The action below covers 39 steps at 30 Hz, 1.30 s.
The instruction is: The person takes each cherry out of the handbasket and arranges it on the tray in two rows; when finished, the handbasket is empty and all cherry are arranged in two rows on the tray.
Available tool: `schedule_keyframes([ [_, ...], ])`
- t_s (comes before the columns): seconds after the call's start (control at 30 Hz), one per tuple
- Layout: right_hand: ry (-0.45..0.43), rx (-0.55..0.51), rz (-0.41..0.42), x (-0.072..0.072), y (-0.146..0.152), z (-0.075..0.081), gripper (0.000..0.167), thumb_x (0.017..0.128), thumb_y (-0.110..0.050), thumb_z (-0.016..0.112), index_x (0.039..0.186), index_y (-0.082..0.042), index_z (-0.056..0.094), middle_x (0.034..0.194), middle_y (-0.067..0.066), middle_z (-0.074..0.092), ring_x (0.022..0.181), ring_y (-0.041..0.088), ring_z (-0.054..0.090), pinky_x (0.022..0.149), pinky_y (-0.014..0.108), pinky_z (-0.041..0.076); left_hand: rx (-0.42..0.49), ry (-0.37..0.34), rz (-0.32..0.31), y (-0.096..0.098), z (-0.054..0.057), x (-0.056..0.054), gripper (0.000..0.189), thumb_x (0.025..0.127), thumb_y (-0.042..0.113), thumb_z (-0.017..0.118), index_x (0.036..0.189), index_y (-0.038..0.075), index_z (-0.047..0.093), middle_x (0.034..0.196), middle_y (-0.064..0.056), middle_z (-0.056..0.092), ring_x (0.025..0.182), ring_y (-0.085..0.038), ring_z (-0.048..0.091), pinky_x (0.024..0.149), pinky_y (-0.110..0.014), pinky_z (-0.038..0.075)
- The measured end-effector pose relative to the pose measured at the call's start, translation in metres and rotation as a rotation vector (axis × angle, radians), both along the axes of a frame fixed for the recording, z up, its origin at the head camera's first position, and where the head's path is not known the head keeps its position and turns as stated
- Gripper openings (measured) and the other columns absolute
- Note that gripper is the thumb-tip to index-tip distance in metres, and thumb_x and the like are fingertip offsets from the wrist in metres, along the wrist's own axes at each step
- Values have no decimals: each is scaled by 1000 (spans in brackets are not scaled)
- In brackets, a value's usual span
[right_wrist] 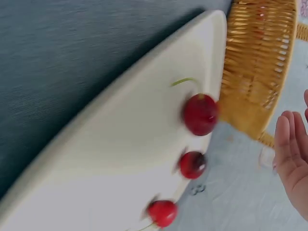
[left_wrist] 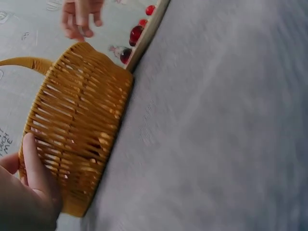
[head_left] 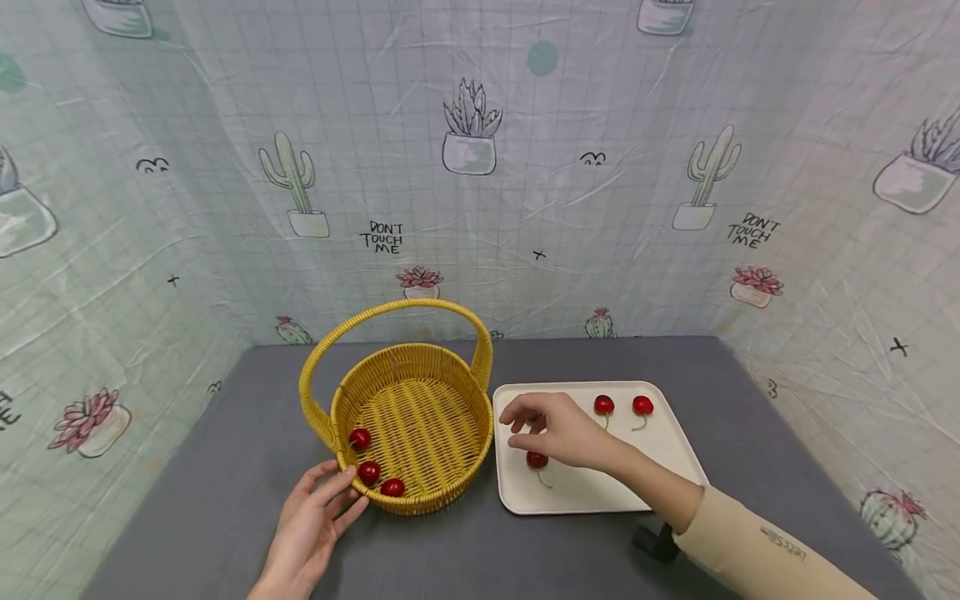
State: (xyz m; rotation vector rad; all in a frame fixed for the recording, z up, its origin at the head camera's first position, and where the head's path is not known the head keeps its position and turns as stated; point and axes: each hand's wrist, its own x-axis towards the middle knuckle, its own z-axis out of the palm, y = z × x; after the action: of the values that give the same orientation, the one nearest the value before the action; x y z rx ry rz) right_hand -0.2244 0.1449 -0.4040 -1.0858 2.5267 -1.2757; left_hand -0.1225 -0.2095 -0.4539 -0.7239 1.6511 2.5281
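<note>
My left hand [head_left: 309, 517] holds the near-left rim of a yellow wicker basket [head_left: 420, 504]. In the left wrist view one digit [left_wrist: 34, 161] lies along the basket's outer wall and others reach behind the rim. Three red cherries [head_left: 368, 472] lie inside the basket near that hand. Above the left part of a cream tray [head_left: 592, 498] hovers my right hand [head_left: 558, 427], its fingers loosely bent and apart. No held thing shows between them, though a small red patch of unclear origin appears beside them in the right wrist view. Just beneath is a stemmed cherry [head_left: 537, 459].
Two more cherries [head_left: 603, 405] [head_left: 642, 406] lie at the tray's far side. The basket's tall handle [head_left: 408, 303] arches over its back. Both containers stand side by side on a grey tabletop [head_left: 450, 558], before a patterned cloth backdrop [head_left: 540, 208]. A black object [head_left: 655, 543] shows beneath the right wrist.
</note>
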Motion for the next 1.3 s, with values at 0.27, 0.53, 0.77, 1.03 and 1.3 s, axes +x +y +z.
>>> schedule_keyframes([
  [0.27, 21, -22, 134, -3, -37, 11, 18, 94, -7, 77, 111, -12, 72, 103, 3, 71, 95, 11, 65, 79, 34, 62, -144, 44, 27, 3, -1, 0, 39, 101, 12, 69, 128, 15, 41, 100, 1, 57, 82, -11, 64, 85, -36, 63],
  [0.53, -25, 12, 215, -8, -64, 12, 15, 97, -10, 74, 112, -12, 72, 104, -3, 72, 95, 6, 65, 83, 27, 61, -166, 46, -1, 1, -2, -3, 63, 101, 8, 67, 151, 7, 28, 98, 0, 59, 84, -13, 65, 85, -36, 63],
  [0.77, -19, 54, 272, -19, -92, 9, 15, 98, -11, 72, 113, -12, 73, 105, 0, 72, 92, 3, 64, 82, 24, 59, -179, 33, 13, 2, 0, -3, 54, 101, 5, 67, 144, 8, 34, 101, -1, 56, 84, -14, 65, 85, -37, 63],
  [1.03, -31, 73, 296, -28, -126, 3, 16, 99, -12, 71, 115, -7, 72, 108, 5, 72, 91, 2, 64, 83, 18, 56, -186, 40, 22, 3, 2, -2, 44, 101, 5, 67, 135, 12, 40, 104, -2, 53, 86, -15, 65, 84, -38, 63],
  [1.3, -106, 88, 299, -36, -155, -11, 26, 97, -13, 73, 119, 1, 69, 106, 0, 71, 93, 4, 66, 83, 16, 55, -189, 38, -1, 2, 2, -3, 61, 102, 8, 67, 149, 9, 29, 103, 0, 54, 86, -13, 64, 85, -39, 63],
])
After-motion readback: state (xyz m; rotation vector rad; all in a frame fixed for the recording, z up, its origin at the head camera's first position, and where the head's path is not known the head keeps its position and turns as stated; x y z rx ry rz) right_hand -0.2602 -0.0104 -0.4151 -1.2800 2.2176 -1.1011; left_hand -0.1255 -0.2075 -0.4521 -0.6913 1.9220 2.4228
